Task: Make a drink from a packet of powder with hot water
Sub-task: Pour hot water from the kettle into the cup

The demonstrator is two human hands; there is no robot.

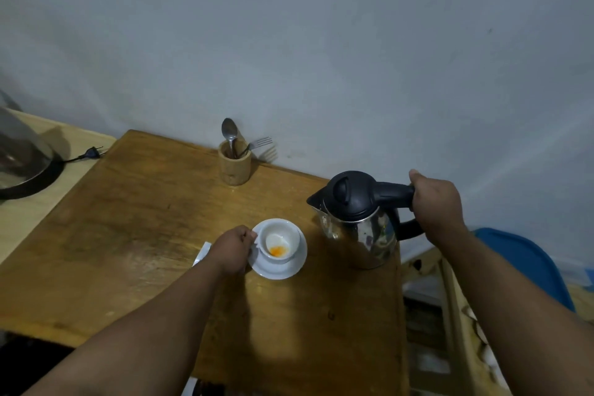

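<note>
Right hand (435, 202) grips kettle (360, 219) near table edge (400, 299); left hand (236, 249) pinches cup (279, 243).

Two bare forearms reach into view, no sleeves showing anywhere along them. The left hand (234, 247) carries no ring, watch or band that can be seen. Same story on the right hand (437, 202): wrist plain, knuckles broad, thumb short and blunt-tipped.

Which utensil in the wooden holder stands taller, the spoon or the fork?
The spoon: its bowl rises well above the holder, while the fork leans low to the right.
</note>
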